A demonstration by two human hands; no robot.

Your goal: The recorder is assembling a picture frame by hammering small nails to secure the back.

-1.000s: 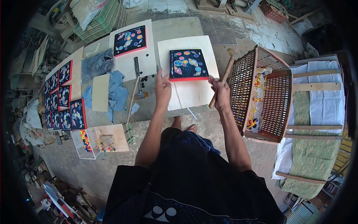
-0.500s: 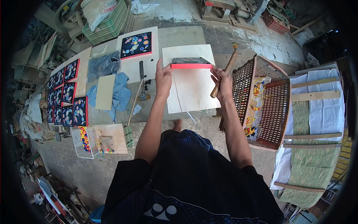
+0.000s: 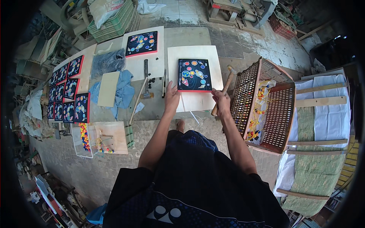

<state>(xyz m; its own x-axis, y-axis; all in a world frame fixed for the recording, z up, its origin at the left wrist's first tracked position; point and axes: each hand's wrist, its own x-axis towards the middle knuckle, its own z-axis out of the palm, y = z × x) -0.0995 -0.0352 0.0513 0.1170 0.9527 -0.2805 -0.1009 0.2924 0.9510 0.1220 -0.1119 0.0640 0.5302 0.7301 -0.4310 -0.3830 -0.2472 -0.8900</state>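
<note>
Evidently turned to face me, planet-printed board (image 3: pixel 194 75) sat at 12 o'clock over pale sheet (image 3: pixel 197 101); resting or slightly raised, couldn't tell. Right hand (image 3: pixel 222 102) clenched round wooden-handled tool (image 3: pixel 229 81), head toward 1 o'clock, grip probably low so fingertips could reach board's 5 o'clock corner. Left hand (image 3: pixel 172 99) at 7 o'clock corner, likely steadying; whether thumb pinched edge, couldn't tell. Black-handled hammer (image 3: pixel 146 68) lay at 11 o'clock, perhaps for easy left reach.

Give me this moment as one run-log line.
planet-print panel: face up over pale board | left hand: at panel's near left corner | right hand: grips wooden-handled tool, at near right corner
</note>
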